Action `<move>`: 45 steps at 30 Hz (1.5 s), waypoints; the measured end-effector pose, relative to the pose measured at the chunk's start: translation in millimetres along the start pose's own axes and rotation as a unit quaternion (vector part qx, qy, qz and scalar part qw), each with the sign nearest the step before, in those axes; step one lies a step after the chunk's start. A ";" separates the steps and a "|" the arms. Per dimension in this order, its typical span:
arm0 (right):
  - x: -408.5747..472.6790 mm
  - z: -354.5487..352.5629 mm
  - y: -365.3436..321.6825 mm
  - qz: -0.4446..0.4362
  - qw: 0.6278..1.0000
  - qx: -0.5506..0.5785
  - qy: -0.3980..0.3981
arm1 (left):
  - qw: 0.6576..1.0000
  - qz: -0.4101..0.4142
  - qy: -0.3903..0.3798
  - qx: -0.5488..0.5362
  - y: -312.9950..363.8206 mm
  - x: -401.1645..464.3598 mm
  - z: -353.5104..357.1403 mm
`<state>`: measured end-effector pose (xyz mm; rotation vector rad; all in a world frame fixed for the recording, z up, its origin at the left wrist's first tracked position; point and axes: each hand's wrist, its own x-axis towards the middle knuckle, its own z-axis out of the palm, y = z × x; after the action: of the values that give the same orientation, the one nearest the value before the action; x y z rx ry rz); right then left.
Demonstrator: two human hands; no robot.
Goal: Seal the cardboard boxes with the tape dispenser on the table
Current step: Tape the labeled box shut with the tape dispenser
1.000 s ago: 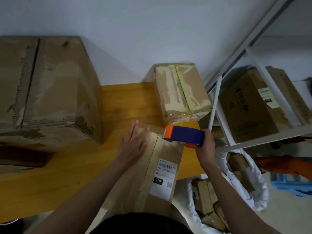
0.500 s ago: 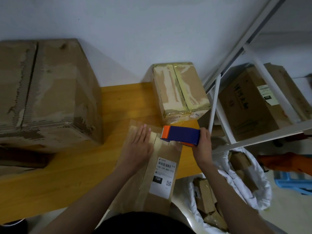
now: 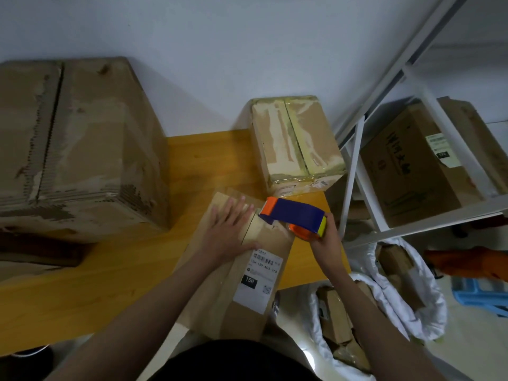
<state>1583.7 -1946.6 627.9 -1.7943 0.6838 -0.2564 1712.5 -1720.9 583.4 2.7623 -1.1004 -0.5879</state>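
Note:
A long brown cardboard box (image 3: 217, 287) with a white shipping label lies on the yellow wooden table (image 3: 115, 276), its near end over the table's front edge. My left hand (image 3: 229, 229) presses flat on the box's far end, fingers straight, beside the centre seam. My right hand (image 3: 324, 237) grips the blue and orange tape dispenser (image 3: 294, 214), whose orange nose touches the box top at the seam near my left fingertips. A smaller taped box (image 3: 297, 144) stands just behind, against the wall.
A big worn cardboard box (image 3: 74, 144) fills the table's left side. A white metal shelf frame (image 3: 357, 149) stands at the right with a box (image 3: 412, 166) on it. A white sack (image 3: 390, 298) of cardboard scraps sits on the floor beside the table.
The dispenser has come down and left onto the box's far end at the seam. My left hand slid slightly right along the box top, staying flat.

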 end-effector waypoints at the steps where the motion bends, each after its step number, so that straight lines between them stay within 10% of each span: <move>1: -3.2 0.8 0.5 -0.004 1.000 0.007 -0.003 | 1.000 0.011 -0.012 0.004 -4.4 2.9 -3.3; 10: -28.5 -2.4 16.6 -0.023 0.997 -0.020 -0.076 | 0.989 0.124 -0.037 0.071 -49.5 4.0 -25.8; 25: -7.5 -15.6 23.6 -0.067 0.991 -0.096 -0.061 | 0.996 -0.075 -0.006 -0.041 41.2 -7.5 1.0; 45: -26.1 -84.5 37.9 -0.066 0.991 -0.114 -0.027 | 0.999 -0.034 -0.005 0.036 44.2 -6.5 1.4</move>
<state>1508.5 -2006.6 625.2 -2.0624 0.5743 -0.2244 1679.5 -1748.8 594.8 2.8713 -1.0544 -0.5828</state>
